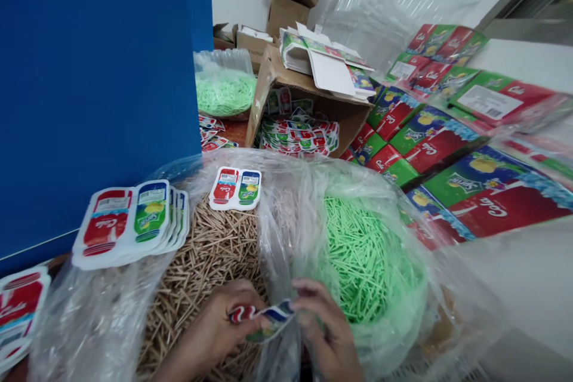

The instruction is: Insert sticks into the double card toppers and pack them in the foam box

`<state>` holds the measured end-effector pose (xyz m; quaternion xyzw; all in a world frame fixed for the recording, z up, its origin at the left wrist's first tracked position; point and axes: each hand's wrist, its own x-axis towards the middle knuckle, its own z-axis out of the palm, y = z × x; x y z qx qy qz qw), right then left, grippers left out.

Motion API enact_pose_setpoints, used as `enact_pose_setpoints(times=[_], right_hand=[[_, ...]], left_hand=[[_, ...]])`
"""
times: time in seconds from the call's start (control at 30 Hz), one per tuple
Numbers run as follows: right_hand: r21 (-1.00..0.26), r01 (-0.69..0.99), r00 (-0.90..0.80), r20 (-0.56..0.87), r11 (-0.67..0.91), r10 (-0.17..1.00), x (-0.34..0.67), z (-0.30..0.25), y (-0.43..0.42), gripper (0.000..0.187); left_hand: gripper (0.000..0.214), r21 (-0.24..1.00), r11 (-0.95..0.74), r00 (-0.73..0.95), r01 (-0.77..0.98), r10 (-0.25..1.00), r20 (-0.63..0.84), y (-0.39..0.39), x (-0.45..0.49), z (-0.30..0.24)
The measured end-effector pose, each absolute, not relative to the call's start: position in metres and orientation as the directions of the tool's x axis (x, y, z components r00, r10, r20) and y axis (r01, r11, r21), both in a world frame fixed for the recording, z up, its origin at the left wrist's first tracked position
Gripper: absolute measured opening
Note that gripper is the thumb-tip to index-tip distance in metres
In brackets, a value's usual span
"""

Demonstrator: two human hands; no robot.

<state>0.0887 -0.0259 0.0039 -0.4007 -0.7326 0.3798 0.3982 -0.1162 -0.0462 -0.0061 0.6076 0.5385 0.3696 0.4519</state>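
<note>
1. left hand point(235, 316): fingers are curling inward, pinching the red end of a small printed packet.
2. right hand point(324, 328): fingers are bending, with the fingertips pinching the packet's blue end.
3. printed packet point(277, 314): lying between both hands, twisting slightly, showing red, blue and green with white waves; hanging over the gap where two bags are meeting.
4. left clear bag point(96, 310): standing open, holding brown sticks point(215, 245); the left hand is hovering over these.
5. right clear bag point(441, 292): standing open beside it, holding light-green sticks point(358, 256).
6. double-panel card point(235, 188), red and green-blue: resting at the far edge of the brown sticks.
7. overlapping card stack point(120, 224): lying on the left bag's plastic.
8. cardboard box point(262, 92): opening toward the viewer, containing many printed pieces point(299, 136).
</note>
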Motion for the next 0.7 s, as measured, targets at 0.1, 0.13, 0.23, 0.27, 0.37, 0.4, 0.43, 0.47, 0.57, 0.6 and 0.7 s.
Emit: enact_pose_setpoints(times=[0.1,0.13,0.23,0.27,0.37,0.4,0.43,0.47,0.57,0.6,0.7], right_hand=[[-0.941,0.191,-0.200,0.242,0.281,0.949,0.082,-0.010,-0.029,0.023],[-0.954,0.185,-0.205,0.198,0.236,0.959,0.078,-0.014,-0.031,0.026],[-0.979,0.165,-0.252,0.074,0.118,0.965,0.061,-0.022,-0.035,0.040],[-0.984,0.148,-0.287,0.053,0.099,0.957,0.055,-0.023,-0.035,0.043],[-0.985,0.123,-0.391,0.060,0.117,0.918,0.039,-0.017,-0.034,0.025],[-0.985,0.116,-0.386,0.074,0.128,0.920,0.035,-0.015,-0.032,0.016],[-0.987,0.106,-0.355,0.079,0.124,0.932,0.030,-0.013,-0.031,0.013],[-0.991,0.091,-0.313,0.069,0.102,0.947,0.027,-0.011,-0.030,0.015],[-0.999,0.044,-0.247,-0.006,0.005,0.969,0.015,-0.013,-0.028,0.022],[-0.999,0.035,-0.251,-0.027,-0.019,0.968,0.012,-0.016,-0.028,0.024],[-0.999,0.003,-0.286,-0.052,-0.053,0.957,-0.001,-0.029,-0.031,0.034]], left_hand=[[0.016,0.981,0.047,0.063,0.186,0.996,-0.060,-0.046,-0.122,-0.001],[0.016,0.987,0.047,0.048,0.156,0.997,-0.056,-0.046,-0.124,0.000],[0.017,0.994,0.051,0.030,0.095,0.998,-0.054,-0.048,-0.131,0.000],[0.017,0.996,0.055,0.022,0.074,0.998,-0.057,-0.050,-0.133,-0.001],[0.018,0.994,0.105,-0.038,0.001,0.994,-0.105,-0.058,-0.142,-0.005],[0.027,0.989,0.145,-0.074,-0.029,0.986,-0.146,-0.062,-0.146,-0.007],[0.039,0.981,0.183,-0.110,-0.067,0.976,-0.190,-0.066,-0.150,-0.008],[0.049,0.973,0.206,-0.138,-0.106,0.966,-0.219,-0.070,-0.154,-0.008],[0.036,0.981,0.156,-0.171,-0.116,0.970,-0.175,-0.080,-0.166,-0.006],[0.027,0.989,0.121,-0.184,-0.082,0.974,-0.134,-0.083,-0.170,-0.004],[0.020,0.996,0.075,-0.252,0.055,0.966,-0.059,-0.092,-0.181,0.002]])
